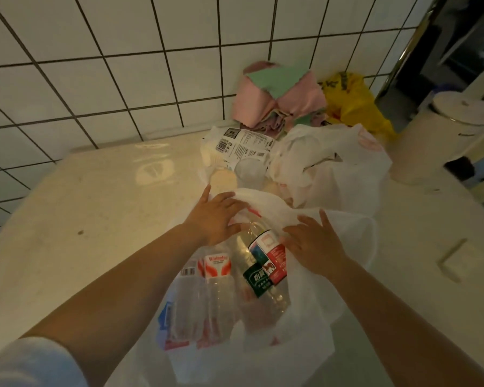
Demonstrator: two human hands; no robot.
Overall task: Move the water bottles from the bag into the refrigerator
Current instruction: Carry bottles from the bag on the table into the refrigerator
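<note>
Plastic bag holds perhaps three bottles.

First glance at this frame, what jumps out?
Both hands, left hand and right hand, spread a white plastic bag at the centre, over clear water bottles. Behind, pink and green cloths are piled against the tiled wall, beside a yellow bag.

Bottles lie in bag on counter. 2nd bag behind it; cloths further back by wall.
</note>
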